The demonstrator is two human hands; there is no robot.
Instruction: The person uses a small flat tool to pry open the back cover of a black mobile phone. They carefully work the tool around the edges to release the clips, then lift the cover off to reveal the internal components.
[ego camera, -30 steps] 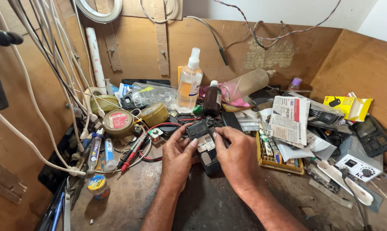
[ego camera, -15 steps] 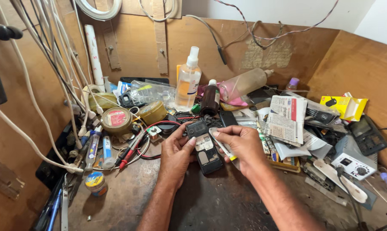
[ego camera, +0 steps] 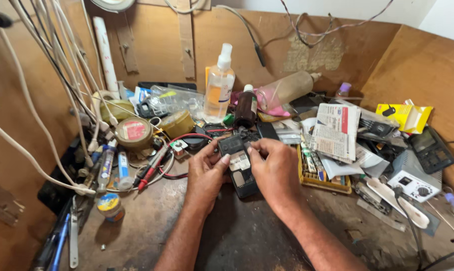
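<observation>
Head view: left hand (ego camera: pixel 207 173) and right hand (ego camera: pixel 276 170) pinch an opened phone (ego camera: pixel 239 168), long axis running away from the person.

Worn, stained wooden workbench (ego camera: pixel 247 241), enclosed by board walls at left, back and right. Lying on its surface: a small round tin (ego camera: pixel 110 206) and tweezers (ego camera: pixel 74 238) at front left; red test probes (ego camera: pixel 151 168) and glue tubes (ego camera: pixel 114 168) beside a round solder reel (ego camera: pixel 133 131); a spray bottle (ego camera: pixel 219 85) and a brown bottle (ego camera: pixel 246 106) upright at the back; folded newspaper (ego camera: pixel 335 131), a yellow parts tray (ego camera: pixel 321 175) and a white meter (ego camera: pixel 413 182) at right.
</observation>
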